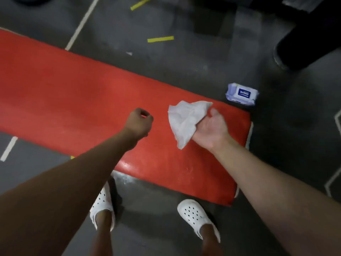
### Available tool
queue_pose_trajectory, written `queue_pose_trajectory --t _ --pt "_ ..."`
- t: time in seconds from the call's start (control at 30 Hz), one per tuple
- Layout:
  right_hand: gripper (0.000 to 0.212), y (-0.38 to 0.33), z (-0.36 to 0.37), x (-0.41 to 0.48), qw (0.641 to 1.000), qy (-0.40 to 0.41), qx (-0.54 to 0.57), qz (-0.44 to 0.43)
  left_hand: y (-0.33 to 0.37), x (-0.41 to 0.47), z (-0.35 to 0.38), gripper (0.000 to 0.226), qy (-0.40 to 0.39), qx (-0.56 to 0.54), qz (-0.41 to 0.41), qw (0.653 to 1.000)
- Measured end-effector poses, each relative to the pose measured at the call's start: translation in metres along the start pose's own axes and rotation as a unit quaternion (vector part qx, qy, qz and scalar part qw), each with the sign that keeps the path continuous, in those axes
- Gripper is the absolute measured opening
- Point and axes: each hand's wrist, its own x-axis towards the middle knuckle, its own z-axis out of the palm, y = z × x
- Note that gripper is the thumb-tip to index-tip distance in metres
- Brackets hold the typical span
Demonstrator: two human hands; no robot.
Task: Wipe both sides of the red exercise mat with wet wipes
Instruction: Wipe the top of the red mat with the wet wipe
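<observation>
The red exercise mat (pixel 73 93) lies flat on the gym floor (pixel 166 71), running from far left to just ahead of your white clogs (pixel 195 215). You stand over its right end. Your right hand (pixel 210 130) hangs above the mat, its fingers and thumb pinching a crumpled wet wipe (pixel 186 121) that has not yet touched the surface. Your left hand (pixel 139 122) hovers beside it, fingers curled into a loose fist with nothing visible inside.

The wipe is bunched, so only a small patch would meet the mat, and you could leave streaks or unwiped strips along the edges. Open it flatter before you press down. The mat is long, and one wipe will probably dry out or load with dirt before the far end. The pack of wet wipes (pixel 241 94) sits on the floor just past the mat's right end, so it will be well apart from you once you work leftward. Nothing pins the mat, so a hard stroke may make it slide or buckle. The damp surface and the floor near your clogs could turn slippery when you flip the mat.
</observation>
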Motion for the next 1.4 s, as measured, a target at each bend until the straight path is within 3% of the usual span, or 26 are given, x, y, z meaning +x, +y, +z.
queue_pose_trajectory --t 0.1,0.23,0.37,0.47,0.57,0.67,0.7,0.77,0.8,0.9,1.0,1.1,1.23,1.4 --pt "0.031 -0.005 -0.009 0.020 0.997 -0.010 -0.014 -0.075 -0.005 0.040 0.004 0.024 -0.047 0.104 0.071 0.991" --pt "0.056 0.013 -0.041 0.081 0.988 -0.002 -0.046 -0.148 -0.037 0.110 0.021 0.026 -0.077 0.208 0.155 0.963" --pt "0.029 0.025 -0.084 0.168 0.976 0.074 -0.040 -0.201 -0.093 0.185 0.060 0.032 -0.098 0.294 0.242 0.919" --pt "0.031 0.024 -0.130 0.243 0.929 0.186 -0.153 -0.279 -0.136 0.249 0.103 0.038 -0.101 0.341 0.309 0.882" --pt "0.027 0.022 -0.156 0.307 0.902 0.173 -0.190 -0.346 -0.168 0.303 0.141 0.047 -0.118 0.392 0.367 0.835" --pt "0.024 0.014 -0.171 0.364 0.839 0.142 -0.284 -0.442 -0.176 0.345 0.173 0.074 -0.145 0.536 0.365 0.747" --pt "0.028 0.011 -0.176 0.382 0.802 0.134 -0.377 -0.444 -0.170 0.358 0.182 0.089 -0.144 0.576 0.358 0.721" --pt "0.040 0.002 -0.192 0.410 0.653 0.211 -0.591 -0.423 -0.153 0.379 0.196 0.118 -0.135 0.622 0.344 0.690" --pt "0.044 -0.001 -0.198 0.420 0.590 0.253 -0.636 -0.428 -0.148 0.387 0.199 0.129 -0.136 0.638 0.327 0.684" --pt "0.052 0.005 -0.214 0.433 0.494 0.241 -0.699 -0.457 -0.151 0.399 0.205 0.137 -0.145 0.685 0.271 0.661" --pt "0.055 0.007 -0.221 0.446 0.420 0.201 -0.749 -0.472 -0.166 0.404 0.209 0.134 -0.146 0.689 0.276 0.655" --pt "0.056 0.005 -0.224 0.466 0.392 0.179 -0.800 -0.418 -0.165 0.402 0.213 0.136 -0.147 0.682 0.262 0.667" --pt "0.060 -0.022 -0.231 0.501 0.330 0.226 -0.843 -0.360 -0.162 0.397 0.217 0.139 -0.161 0.673 0.246 0.679" --pt "0.061 -0.060 -0.209 0.527 0.387 0.353 -0.780 -0.343 -0.154 0.389 0.211 0.134 -0.180 0.648 0.219 0.707"
